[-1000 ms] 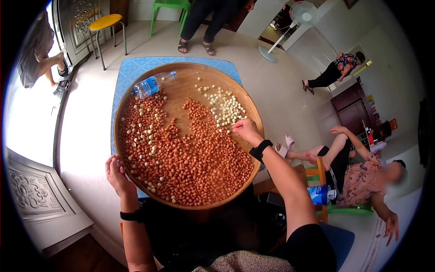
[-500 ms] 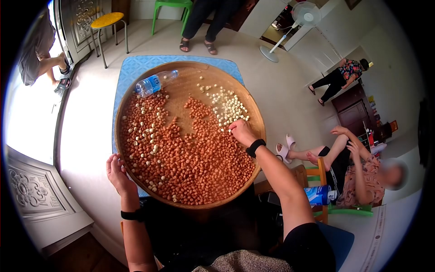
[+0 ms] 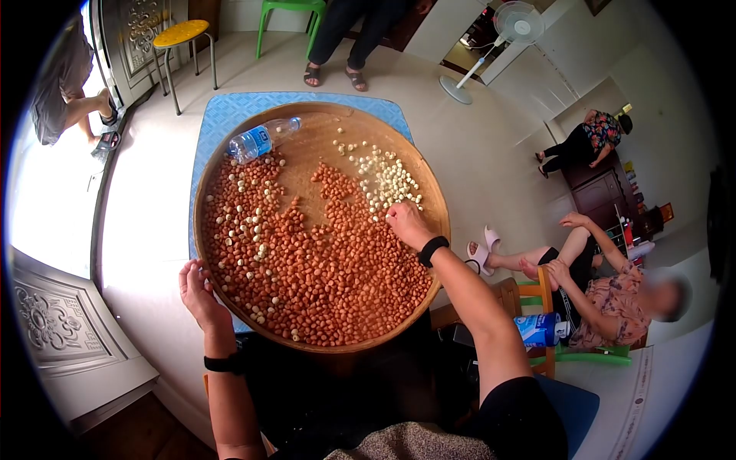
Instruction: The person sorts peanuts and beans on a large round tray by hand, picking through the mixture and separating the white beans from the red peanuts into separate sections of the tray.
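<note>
A round woven tray [image 3: 307,195] holds many reddish-brown nuts [image 3: 330,268], with pale round seeds [image 3: 392,180] heaped at its upper right and others scattered among the nuts on the left. My right hand [image 3: 410,224] is closed, fingertips pinched together at the lower edge of the pale heap; what they hold is too small to make out. At the tray's lower-left rim is my left hand [image 3: 202,294], its fingers loosely bent and apart, holding nothing visible. A clear plastic bottle [image 3: 253,143] with a blue label lies at the tray's upper left.
Under the tray is a blue patterned tabletop [image 3: 217,115]. A yellow stool [image 3: 181,34], a green chair [image 3: 291,8] and a white fan [image 3: 518,27] stand beyond. One person [image 3: 613,307] sits at right near a blue bottle [image 3: 537,330]; others stand farther off.
My right hand has shifted slightly left at the pale heap, still pinched. My left hand stays at the rim. The seated person's arm has come down to the leg, and the distant person has moved right.
</note>
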`<move>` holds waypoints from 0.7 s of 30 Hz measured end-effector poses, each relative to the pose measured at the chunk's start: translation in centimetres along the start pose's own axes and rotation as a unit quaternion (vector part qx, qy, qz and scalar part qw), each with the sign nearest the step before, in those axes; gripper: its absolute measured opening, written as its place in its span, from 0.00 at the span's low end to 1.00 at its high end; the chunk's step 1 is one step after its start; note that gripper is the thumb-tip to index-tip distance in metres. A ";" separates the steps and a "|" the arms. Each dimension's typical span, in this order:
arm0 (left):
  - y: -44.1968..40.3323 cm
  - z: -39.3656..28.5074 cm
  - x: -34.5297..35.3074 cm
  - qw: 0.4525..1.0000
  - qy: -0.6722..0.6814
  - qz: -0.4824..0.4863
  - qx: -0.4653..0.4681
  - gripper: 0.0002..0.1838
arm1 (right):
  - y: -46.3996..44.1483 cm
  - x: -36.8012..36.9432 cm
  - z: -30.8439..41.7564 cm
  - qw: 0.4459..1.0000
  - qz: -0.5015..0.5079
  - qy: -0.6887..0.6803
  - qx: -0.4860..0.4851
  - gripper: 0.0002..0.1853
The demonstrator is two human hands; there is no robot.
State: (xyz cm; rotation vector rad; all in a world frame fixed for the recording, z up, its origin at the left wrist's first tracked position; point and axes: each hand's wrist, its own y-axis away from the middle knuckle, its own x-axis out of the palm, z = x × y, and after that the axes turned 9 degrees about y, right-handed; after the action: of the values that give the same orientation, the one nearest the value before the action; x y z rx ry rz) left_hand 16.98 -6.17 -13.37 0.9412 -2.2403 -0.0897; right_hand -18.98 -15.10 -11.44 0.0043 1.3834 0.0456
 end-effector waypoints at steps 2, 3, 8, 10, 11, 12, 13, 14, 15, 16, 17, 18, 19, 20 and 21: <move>-0.1 0.0 -0.1 1.000 -0.002 0.004 -0.003 0.05 | -0.3 -0.3 -0.3 0.999 0.011 -0.032 0.031 0.08; -0.1 0.1 -0.1 1.000 -0.002 0.004 -0.003 0.05 | -0.4 -0.3 -0.7 0.999 0.011 -0.031 0.031 0.08; -0.1 0.0 0.0 1.000 -0.003 -0.004 -0.001 0.06 | -0.8 -2.4 -0.3 0.990 0.020 0.000 0.140 0.16; -0.1 0.1 -0.1 1.000 -0.003 -0.003 -0.001 0.06 | -0.9 -2.6 -0.4 0.989 0.017 0.007 0.147 0.17; -0.1 0.1 -0.1 1.000 -0.003 -0.002 -0.001 0.06 | -0.9 -2.9 -0.1 0.988 0.014 0.015 0.155 0.18; -0.1 0.1 -0.1 1.000 -0.003 -0.002 -0.001 0.06 | -0.8 -3.2 0.1 0.988 0.014 0.015 0.155 0.18; 0.0 0.0 0.0 1.000 -0.003 -0.001 -0.001 0.06 | -0.5 -3.5 0.2 0.986 0.013 0.021 0.165 0.19; 0.0 0.0 0.0 1.000 -0.003 0.000 -0.002 0.06 | -0.3 -3.9 0.4 0.984 0.012 0.027 0.175 0.21; 0.0 0.0 0.0 1.000 -0.004 0.000 -0.002 0.06 | -0.1 -4.2 0.6 0.984 0.013 0.027 0.175 0.21; 0.1 -0.1 0.1 1.000 -0.004 0.000 -0.001 0.06 | 0.0 -4.3 0.7 0.988 0.015 0.028 0.153 0.20; 0.1 -0.1 0.1 1.000 -0.005 -0.001 -0.001 0.06 | 0.0 -4.4 0.8 0.991 0.017 0.029 0.130 0.20; 0.1 -0.1 0.1 1.000 -0.005 -0.001 -0.001 0.06 | 0.0 -4.0 0.8 0.991 0.018 0.029 0.130 0.20; 0.1 0.0 0.1 1.000 -0.004 0.002 0.001 0.05 | 0.0 -3.2 0.9 0.994 0.024 -0.008 0.103 0.17; 0.1 0.0 0.1 1.000 -0.003 0.006 0.004 0.05 | 0.0 -2.5 0.9 0.996 0.030 -0.044 0.076 0.13; 0.1 0.0 0.1 1.000 -0.003 0.006 0.003 0.05 | -0.1 -1.8 1.0 0.996 0.030 -0.044 0.077 0.13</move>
State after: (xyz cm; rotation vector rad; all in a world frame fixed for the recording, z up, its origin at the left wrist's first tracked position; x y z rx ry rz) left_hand 16.87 -6.17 -13.26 0.9316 -2.2536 -0.0797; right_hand -18.37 -15.20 -9.52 0.1743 1.2957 -0.0100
